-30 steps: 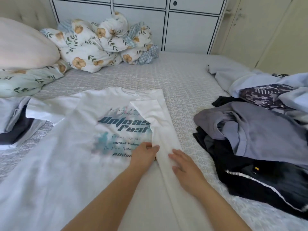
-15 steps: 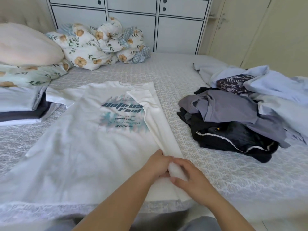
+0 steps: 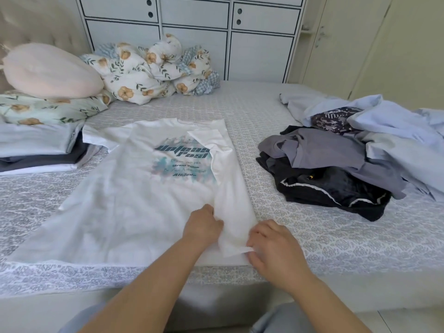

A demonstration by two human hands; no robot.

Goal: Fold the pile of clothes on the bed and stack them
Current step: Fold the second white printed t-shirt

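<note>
White cotton fills the head view: a T-shirt (image 3: 134, 200) lies face up across the near half of the bed (image 3: 312, 231), its right side and sleeve folded in over the chest. I've got both forearms reaching in from below. Left hand (image 3: 203, 224) sits knuckles up at the inner edge of the folded strip, fingers curled and tucked against the cloth; whether they actually pinch it I can't tell. Right hand (image 3: 274, 246) is at the strip's bottom corner, fingers bent, fingertips and thumb nipping the hem near the bed's edge.

Print on the chest, teal lettering: "Unleas" over "Fast", the fold covering the end of the top word. Smaller lines below are mostly blurred; I can make out "Attitude" at the bottom.

Unfolded pile (image 3: 348, 164) of grey, black and pale blue clothes sits to the right, apart from the T-shirt. Folded stack (image 3: 40, 150) rests at far left, beside the pillows (image 3: 48, 70).
</note>
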